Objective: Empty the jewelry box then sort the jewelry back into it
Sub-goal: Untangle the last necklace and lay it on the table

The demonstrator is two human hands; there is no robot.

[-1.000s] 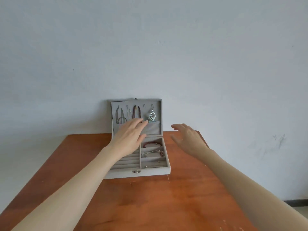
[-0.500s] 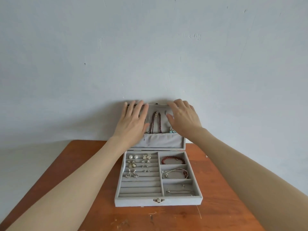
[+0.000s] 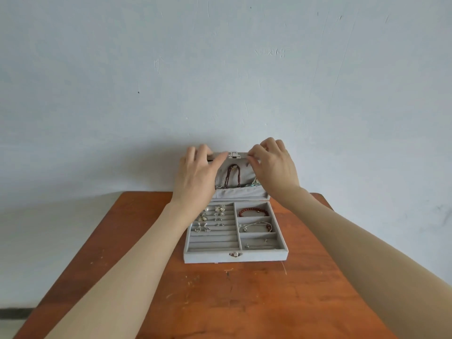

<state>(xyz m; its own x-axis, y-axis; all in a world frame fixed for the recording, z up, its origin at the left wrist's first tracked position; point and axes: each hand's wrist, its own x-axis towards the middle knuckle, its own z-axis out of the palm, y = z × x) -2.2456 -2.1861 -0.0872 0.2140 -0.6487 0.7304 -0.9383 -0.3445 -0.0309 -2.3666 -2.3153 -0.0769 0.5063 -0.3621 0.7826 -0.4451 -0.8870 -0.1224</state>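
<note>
The grey jewelry box [image 3: 234,257] stands open on the wooden table, its lid [image 3: 241,193] upright against the wall. My left hand [image 3: 195,177] grips the lid's top left edge, fingers curled over it. My right hand [image 3: 274,167] grips the top right edge, thumb in front. A dark bead necklace [image 3: 232,176] hangs inside the lid between my hands; other hanging pieces are mostly hidden. Several earrings [image 3: 212,216] sit in the left rows. On the right lie a red bracelet [image 3: 253,211], a silver bracelet [image 3: 256,226] and a thin chain [image 3: 259,246].
The brown table [image 3: 220,302] reaches bare toward me in front of the box and to both sides of it. A pale wall [image 3: 220,81] stands right behind the lid. A metal clasp [image 3: 233,155] sits on the lid's top edge.
Both hands rose from the lid's inner face to its top edge and curled around it. The view has drawn closer to the box.
</note>
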